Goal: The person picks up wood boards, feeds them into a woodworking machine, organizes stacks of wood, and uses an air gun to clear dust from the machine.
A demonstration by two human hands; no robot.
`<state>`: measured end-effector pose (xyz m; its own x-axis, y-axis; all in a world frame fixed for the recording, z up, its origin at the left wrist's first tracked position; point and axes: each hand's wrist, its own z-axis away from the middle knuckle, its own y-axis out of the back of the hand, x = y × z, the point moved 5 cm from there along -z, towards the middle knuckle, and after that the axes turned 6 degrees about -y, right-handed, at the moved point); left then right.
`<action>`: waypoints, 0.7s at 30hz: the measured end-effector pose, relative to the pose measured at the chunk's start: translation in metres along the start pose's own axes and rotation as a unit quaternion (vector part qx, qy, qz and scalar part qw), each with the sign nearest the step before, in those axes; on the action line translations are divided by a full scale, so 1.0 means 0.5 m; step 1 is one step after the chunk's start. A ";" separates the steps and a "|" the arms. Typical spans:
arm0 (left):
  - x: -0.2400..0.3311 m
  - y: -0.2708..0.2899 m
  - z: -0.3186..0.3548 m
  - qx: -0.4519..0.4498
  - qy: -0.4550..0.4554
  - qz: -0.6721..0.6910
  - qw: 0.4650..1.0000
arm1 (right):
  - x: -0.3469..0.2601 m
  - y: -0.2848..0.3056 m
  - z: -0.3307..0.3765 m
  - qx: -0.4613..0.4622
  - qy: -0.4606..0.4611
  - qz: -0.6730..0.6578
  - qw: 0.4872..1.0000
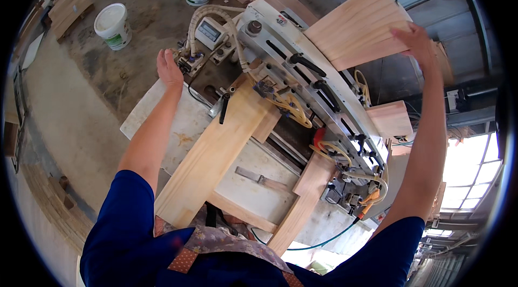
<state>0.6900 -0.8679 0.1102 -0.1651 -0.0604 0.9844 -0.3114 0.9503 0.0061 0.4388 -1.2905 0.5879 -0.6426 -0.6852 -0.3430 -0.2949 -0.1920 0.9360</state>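
Observation:
My left hand [170, 70] is raised at the left end of the machine, fingers stretched upward, beside a small switch or valve fitting [189, 63] with cables. It appears to hold nothing. My right hand [414, 43] reaches far up to the right and grips the edge of a wide wooden board [359, 25], the thumb on its face. That board stands tilted on the far side of the machine's long metal beam [302, 65]. A long pale plank [216, 152] lies across the machine bed in front of me, its far end under the beam's fittings.
Black clamp levers [307, 64] and yellow air hoses [294, 109] line the beam. A second plank [305, 200] lies to the right on the white bed [253, 179]. A digital control box [210, 32] stands at the left end. White buckets [113, 26] are on the floor.

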 end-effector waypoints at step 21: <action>0.630 0.080 0.153 -0.555 0.089 0.212 0.800 | 0.246 0.058 0.258 -0.017 -0.120 -0.433 0.893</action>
<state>0.5539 -0.8724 0.4069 0.1307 0.2894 0.9483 0.7753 0.5663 -0.2797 0.2599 -1.2898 0.5629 -0.3176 -0.1000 -0.9429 -0.7357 -0.6014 0.3116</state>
